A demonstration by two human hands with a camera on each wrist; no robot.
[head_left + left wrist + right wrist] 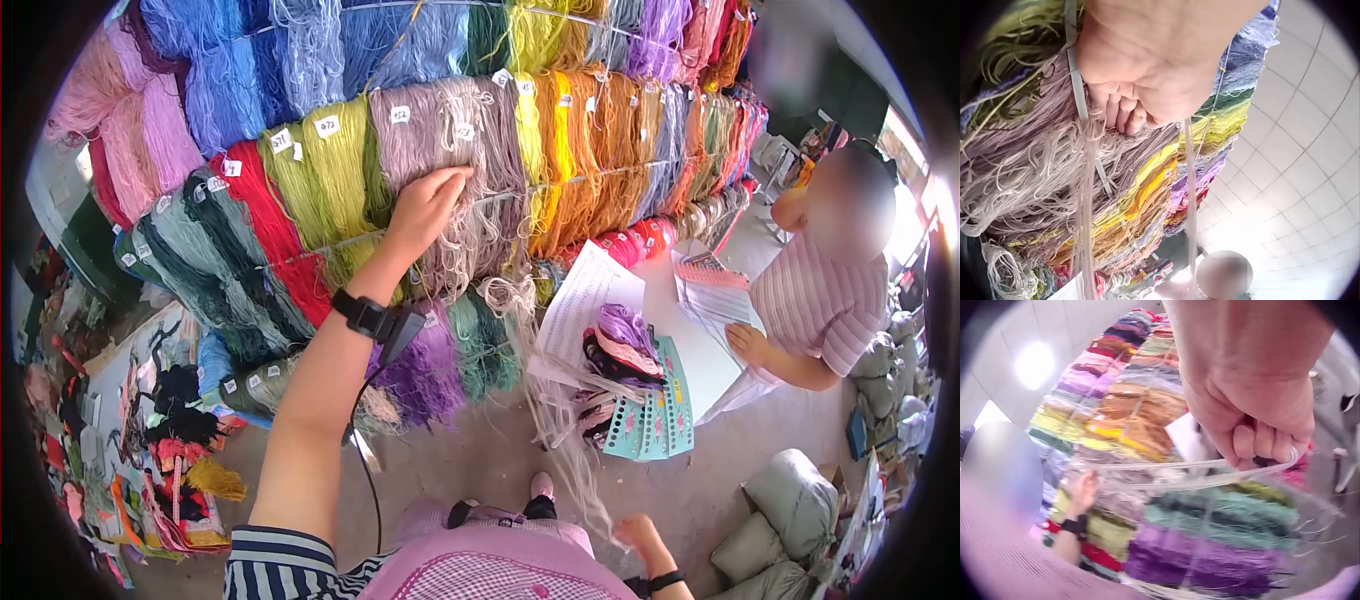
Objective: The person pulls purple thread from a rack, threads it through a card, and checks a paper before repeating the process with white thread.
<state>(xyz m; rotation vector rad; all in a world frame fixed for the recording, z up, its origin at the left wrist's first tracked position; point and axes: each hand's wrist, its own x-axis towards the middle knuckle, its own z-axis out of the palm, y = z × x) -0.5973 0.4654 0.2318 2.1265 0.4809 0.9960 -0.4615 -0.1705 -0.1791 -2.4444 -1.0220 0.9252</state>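
Note:
Rows of coloured thread hang on racks. In the head view my left hand (430, 210) is on the greyish-mauve bundle (405, 145), its fingers curled into pale strands (465, 125); the left wrist view shows those fingers (1127, 112) bent around the threads. My right hand (645, 540) is low, near the bottom edge of the head view. In the right wrist view the right hand (1260, 425) grips a looped pale strand (1210, 481), which stretches across toward the left hand at the rack.
A person (820, 270) stands at the right beside a white board (710, 360) with papers, teal punched cards (650, 420) and thread bundles. Grey sacks (790, 500) lie on the floor at the lower right. Loose threads cover a low surface (110, 400) at the left.

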